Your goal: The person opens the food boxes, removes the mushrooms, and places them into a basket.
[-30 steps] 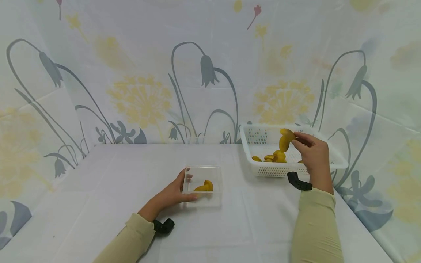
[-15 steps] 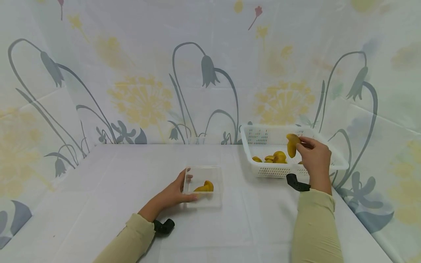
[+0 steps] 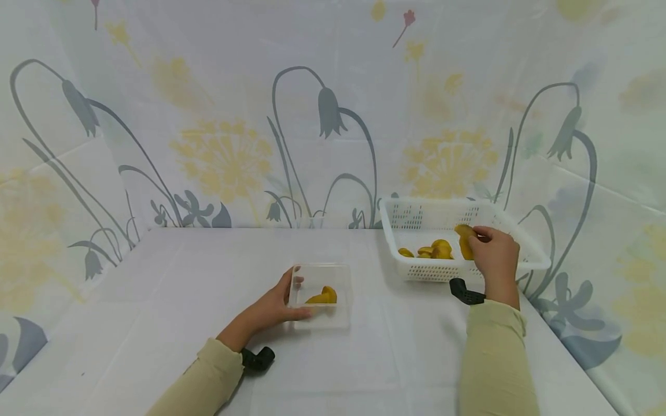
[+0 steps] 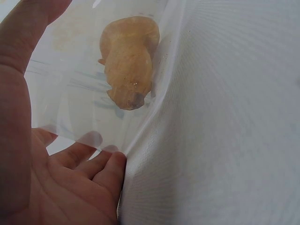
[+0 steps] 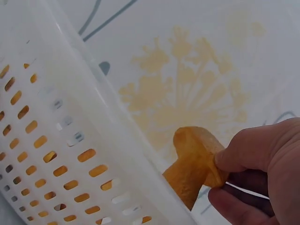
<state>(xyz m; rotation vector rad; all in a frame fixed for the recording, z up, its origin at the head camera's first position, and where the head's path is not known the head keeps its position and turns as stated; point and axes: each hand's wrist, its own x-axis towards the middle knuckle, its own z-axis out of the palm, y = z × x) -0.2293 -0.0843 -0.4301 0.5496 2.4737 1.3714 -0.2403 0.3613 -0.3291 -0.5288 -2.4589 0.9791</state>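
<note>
My left hand (image 3: 270, 309) holds a clear plastic box (image 3: 335, 319) by its left side, thumb in front and fingers behind. Inside the box lies one yellow mushroom (image 3: 322, 297), seen through the wall in the left wrist view with its stem end toward the camera. Thumb and fingers of my right hand (image 3: 498, 254) pinch another yellow mushroom (image 3: 466, 239) by its cap, stem pointing down. That mushroom hangs within the white basket (image 3: 429, 270), low behind its front rim; whether it touches the bottom cannot be seen. Several more mushrooms (image 3: 441, 249) lie left of it in the basket.
A white cloth (image 3: 171, 323) covers the table, and a flower-patterned curtain (image 3: 229, 86) rises behind it. At the table's back edge stands a small transparent object (image 3: 310, 222), hard to make out. The perforated basket occupies the back right.
My right hand has lowered the pinched mushroom from above the basket to behind its front rim, shifting it slightly right. The left hand and the box have stayed in place.
</note>
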